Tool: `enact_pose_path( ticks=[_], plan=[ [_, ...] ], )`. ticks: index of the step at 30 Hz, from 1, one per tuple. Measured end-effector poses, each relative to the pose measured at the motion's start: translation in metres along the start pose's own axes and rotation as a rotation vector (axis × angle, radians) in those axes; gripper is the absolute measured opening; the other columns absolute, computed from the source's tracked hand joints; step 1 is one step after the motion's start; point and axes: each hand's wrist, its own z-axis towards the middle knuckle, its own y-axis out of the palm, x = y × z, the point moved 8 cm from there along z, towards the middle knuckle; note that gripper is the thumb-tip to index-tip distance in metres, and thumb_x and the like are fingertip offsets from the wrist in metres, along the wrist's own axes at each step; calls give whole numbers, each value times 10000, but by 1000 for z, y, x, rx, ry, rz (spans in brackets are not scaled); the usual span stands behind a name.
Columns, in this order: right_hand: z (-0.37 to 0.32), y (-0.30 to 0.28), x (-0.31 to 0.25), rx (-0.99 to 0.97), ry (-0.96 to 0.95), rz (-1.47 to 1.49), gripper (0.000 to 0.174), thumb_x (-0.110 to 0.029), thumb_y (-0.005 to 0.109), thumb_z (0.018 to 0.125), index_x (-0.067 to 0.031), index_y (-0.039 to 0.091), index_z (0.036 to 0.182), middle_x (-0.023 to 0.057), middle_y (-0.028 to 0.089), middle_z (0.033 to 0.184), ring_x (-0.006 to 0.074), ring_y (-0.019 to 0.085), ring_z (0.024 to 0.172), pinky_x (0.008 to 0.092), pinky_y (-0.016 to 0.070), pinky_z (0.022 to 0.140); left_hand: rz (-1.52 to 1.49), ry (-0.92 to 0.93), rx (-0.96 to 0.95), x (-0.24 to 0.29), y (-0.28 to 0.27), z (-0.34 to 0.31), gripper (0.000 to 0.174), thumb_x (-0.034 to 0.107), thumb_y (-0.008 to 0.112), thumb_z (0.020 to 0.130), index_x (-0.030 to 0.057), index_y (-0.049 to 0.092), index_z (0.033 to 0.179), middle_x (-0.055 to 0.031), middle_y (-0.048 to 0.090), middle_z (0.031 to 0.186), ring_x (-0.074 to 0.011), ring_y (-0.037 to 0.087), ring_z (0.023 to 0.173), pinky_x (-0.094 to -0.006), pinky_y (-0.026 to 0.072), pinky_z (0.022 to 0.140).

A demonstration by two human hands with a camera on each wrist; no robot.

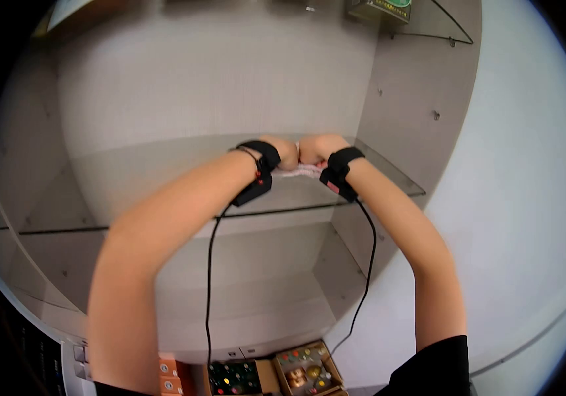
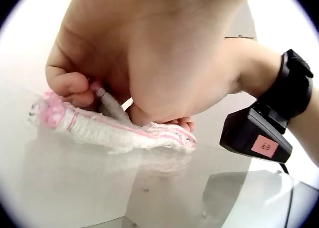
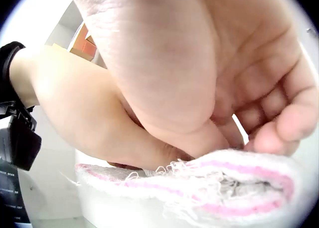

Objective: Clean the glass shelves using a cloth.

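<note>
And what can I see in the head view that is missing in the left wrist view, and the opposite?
Only the head view shows the green box above and the orange boxes below. Only the left wrist view shows a faint reflection of the cloth in the glass shelf. Both share the left hand and right hand, the cloth and the shelf.

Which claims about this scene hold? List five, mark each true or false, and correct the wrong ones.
The left hand and the right hand both touch the cloth. True.
The cloth is solid green. False: it is white with pink edging.
In the left wrist view, a black device carries a pink label. True.
The open boxes sit above the glass shelf. False: they sit below it.
The sleeves are white. False: they are black.
</note>
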Motion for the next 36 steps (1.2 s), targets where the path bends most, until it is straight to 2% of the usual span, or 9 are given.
enact_pose_path(
  ticks=[4, 8, 12, 21, 25, 30, 33, 35, 36],
  plan=[
    [25, 13, 23, -48, 55, 44, 193, -193, 490, 572, -55, 564, 685, 141, 540, 722, 268, 525, 681, 318, 416, 566, -100, -68, -41, -6, 1, 20, 403, 366, 399, 682, 5, 526, 811, -131, 543, 760, -220, 528, 601, -285, 417, 529],
    [38, 23, 30, -26, 68, -28, 197, -165, 492, 564, -42, 560, 701, 147, 537, 742, 266, 525, 704, 318, 419, 585, -29, -34, -19, -11, 15, 47, 335, 276, 383, 689, 0, 520, 819, -159, 531, 771, -252, 506, 685, -309, 383, 591],
    [20, 6, 26, -6, 108, 48, 203, -150, 484, 561, -30, 556, 708, 155, 534, 740, 265, 525, 704, 322, 417, 590, 127, -22, -36, 2, -4, 20, 272, 191, 377, 673, -12, 531, 768, -178, 520, 735, -261, 506, 669, -311, 381, 567],
    [-24, -8, 10, -59, 190, -16, 131, -128, 476, 530, -42, 548, 598, 116, 533, 603, 238, 510, 562, 311, 395, 505, 187, 234, 39, 27, -20, -32, 257, 183, 367, 680, -20, 524, 687, -147, 529, 659, -233, 526, 579, -307, 400, 496],
    [-43, -26, -6, -106, 253, -15, 146, -175, 507, 549, -49, 552, 609, 89, 542, 598, 214, 517, 559, 308, 399, 508, 262, 246, -76, 24, -21, -43, 223, 165, 366, 682, 9, 521, 721, -115, 537, 669, -212, 529, 571, -298, 398, 481],
    [-37, -23, -4, -148, 240, -72, 129, -190, 512, 553, -69, 549, 578, 64, 533, 549, 196, 499, 502, 284, 397, 486, 205, 214, -101, 24, -21, -43, 256, 229, 370, 690, 42, 502, 806, -98, 530, 724, -189, 515, 597, -288, 390, 517],
    [-43, -21, -7, -204, 239, -30, 186, -208, 491, 599, -30, 492, 546, 45, 493, 501, 159, 462, 440, 252, 372, 418, 185, 206, -69, 24, -23, -43, 260, 241, 365, 696, 46, 498, 803, -92, 523, 700, -184, 505, 577, -283, 386, 507],
    [-40, -23, -7, -141, 200, -39, 88, -122, 500, 497, -62, 546, 543, 76, 522, 526, 212, 494, 495, 280, 393, 471, 159, 190, -86, 24, -22, -41, 258, 241, 360, 698, 42, 495, 792, -93, 517, 679, -183, 495, 555, -281, 385, 498],
    [-38, -20, -7, -144, 191, -40, 88, -122, 500, 497, -62, 546, 543, 76, 522, 526, 212, 494, 495, 280, 393, 471, 135, 175, -102, 23, -20, -41, 257, 241, 355, 700, 39, 492, 781, -95, 511, 657, -183, 485, 534, -279, 383, 489]
  ],
)
